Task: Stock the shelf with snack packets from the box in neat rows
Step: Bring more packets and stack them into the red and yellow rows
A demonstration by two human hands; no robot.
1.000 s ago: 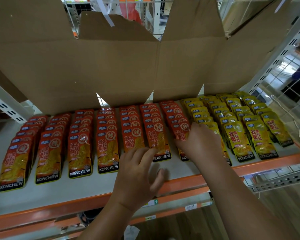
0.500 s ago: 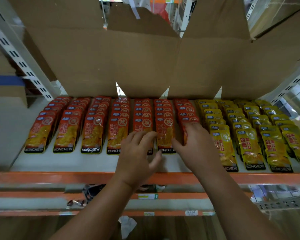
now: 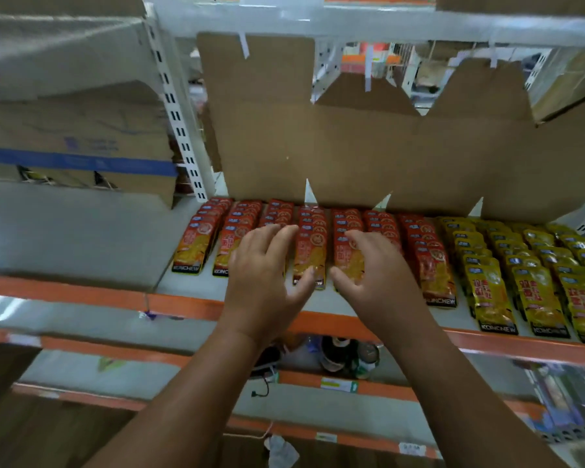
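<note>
Red snack packets [image 3: 309, 251] lie in several overlapping rows on the white shelf [image 3: 331, 300], with yellow snack packets [image 3: 492, 292] in rows to their right. My left hand [image 3: 264, 285] rests flat, fingers spread, on the front of the middle red rows. My right hand [image 3: 375, 275] lies open, palm down, on the red rows just to the right of it. One red row shows between the two hands. Neither hand holds a packet. A flattened cardboard box [image 3: 368, 146] stands upright behind the rows.
An orange rail [image 3: 183, 304] edges the shelf front. On the neighbouring shelf at left sits a cardboard carton with blue tape [image 3: 78, 153]. A white perforated upright [image 3: 179, 123] separates the two bays. Bottles [image 3: 348, 358] stand on the lower shelf.
Both hands have moved left along the red rows and further in over the packets. The view has swung left and up, showing the left bay and its carton.
</note>
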